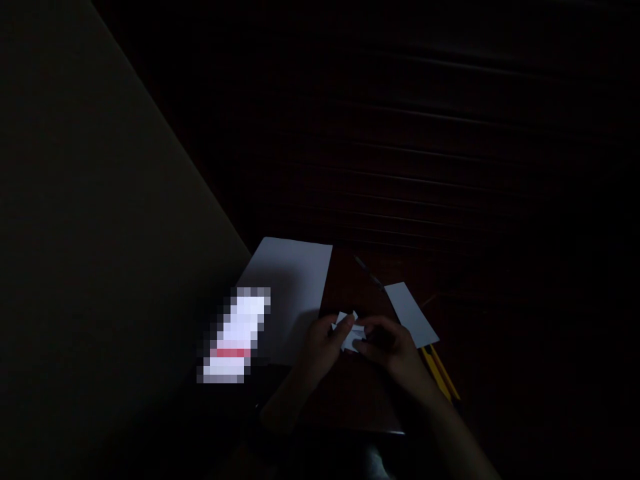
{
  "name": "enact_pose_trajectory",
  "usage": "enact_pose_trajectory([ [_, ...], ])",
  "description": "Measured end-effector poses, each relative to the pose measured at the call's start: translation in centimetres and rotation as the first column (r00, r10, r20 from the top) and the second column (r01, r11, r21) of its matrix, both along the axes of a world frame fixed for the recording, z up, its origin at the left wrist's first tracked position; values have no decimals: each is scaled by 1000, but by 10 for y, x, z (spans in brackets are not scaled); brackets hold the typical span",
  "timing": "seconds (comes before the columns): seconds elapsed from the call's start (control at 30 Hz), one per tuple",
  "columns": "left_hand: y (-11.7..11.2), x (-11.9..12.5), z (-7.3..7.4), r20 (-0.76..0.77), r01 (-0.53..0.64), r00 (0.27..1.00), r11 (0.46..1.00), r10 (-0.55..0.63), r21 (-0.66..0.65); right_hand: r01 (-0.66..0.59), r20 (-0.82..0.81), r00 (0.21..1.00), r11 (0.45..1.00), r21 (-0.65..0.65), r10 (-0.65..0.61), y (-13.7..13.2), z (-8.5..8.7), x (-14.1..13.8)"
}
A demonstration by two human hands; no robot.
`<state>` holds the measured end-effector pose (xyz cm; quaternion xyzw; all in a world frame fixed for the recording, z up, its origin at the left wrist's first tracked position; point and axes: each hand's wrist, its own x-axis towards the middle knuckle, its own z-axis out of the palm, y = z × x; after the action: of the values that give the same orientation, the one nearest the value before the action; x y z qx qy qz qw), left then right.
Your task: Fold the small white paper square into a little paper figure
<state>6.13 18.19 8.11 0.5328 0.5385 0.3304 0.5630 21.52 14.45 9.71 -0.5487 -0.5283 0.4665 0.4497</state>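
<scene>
Between my two hands is a small folded piece of white paper (354, 338), with several corners and flaps sticking out. My left hand (323, 340) grips its left side, the thumb pressed on top. At the right side, the thumb and forefinger of my right hand (397, 350) pinch the paper's edge. Both hands are just above the dark table (345, 393). The dim light hides the finer folds and some of the fingers.
A large white sheet (295, 267) lies at the left, with a bright pixelated screen-like shape (237, 333) over its lower left. A pen (369, 272) lies beyond my hands. To the right are a white paper strip (410, 313) and a yellow tool (440, 373). A pale wall (100, 200) rises left.
</scene>
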Motion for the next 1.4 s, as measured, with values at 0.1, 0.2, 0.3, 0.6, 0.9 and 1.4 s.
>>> enact_pose_trajectory([
  [0.1, -2, 0, 1, 53, 52, 997, 997, -50, -50, -3, -9, 1000, 1000, -5, 3, 1, -3, 0],
  [0.2, -3, 0, 3, 81, 84, 994, 993, -77, -86, -27, -111, 994, 997, -71, 19, 0, -4, 0],
  [0.3, -4, 1, 6, 105, 99, 991, 987, -86, -129, -47, -223, 975, 989, -143, 15, 0, -4, 0],
  [0.6, -7, 2, 17, 172, 139, 979, 970, -105, -199, -113, -313, 948, 978, -176, 53, 0, -6, 4],
  [0.9, -7, 2, 19, 168, 123, 982, 969, -88, -212, -101, -297, 953, 986, -132, 58, -1, -1, 3],
  [1.4, -5, 6, 10, 20, 59, 998, 997, -60, 53, -20, -63, 998, 999, -31, 18, 0, 3, -1],
])
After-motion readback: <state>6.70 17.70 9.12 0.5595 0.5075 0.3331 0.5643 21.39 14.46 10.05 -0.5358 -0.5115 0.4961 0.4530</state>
